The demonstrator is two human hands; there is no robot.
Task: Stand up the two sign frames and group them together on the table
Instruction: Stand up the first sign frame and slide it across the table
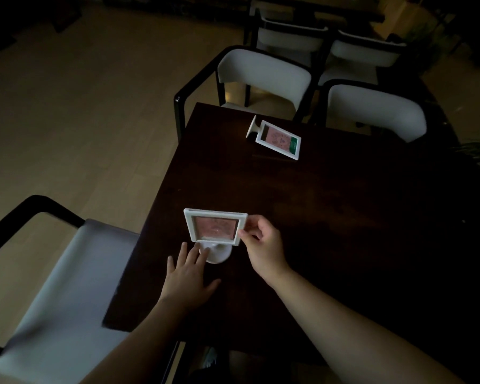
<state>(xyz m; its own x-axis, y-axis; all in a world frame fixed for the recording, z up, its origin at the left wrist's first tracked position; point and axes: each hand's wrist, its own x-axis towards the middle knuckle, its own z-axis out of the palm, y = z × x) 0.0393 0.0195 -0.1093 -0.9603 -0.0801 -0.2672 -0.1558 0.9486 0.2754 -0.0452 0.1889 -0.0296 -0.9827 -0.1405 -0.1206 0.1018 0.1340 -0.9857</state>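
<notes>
We are setting the near sign frame (215, 228) upright on its round base (218, 253), close to the near left edge of the dark wooden table (330, 217). Our right hand (263, 245) pinches the frame's right border between thumb and forefinger, the other fingers curled in behind. Our left hand (187, 275) lies flat on the tabletop with its fingers spread, the fingertips touching the left side of the base.

To do this well, we judge that the left fingers should press the base down while the right hand brings the panel to vertical, so the foot seats flat and does not skid on the smooth wood. The pinch should stay light and on the border, not on the pink card behind the glazing. Before we let go, we should loosen the right hand a little and see whether the frame holds without rocking.

The second sign frame (278, 139) lies on its back at the far side of the table, well apart, its base (252, 126) pointing left and off the surface, just in front of the white armchairs (263, 76). It is not yet stood up. The light is dim, so the print on either card cannot be read.
</notes>
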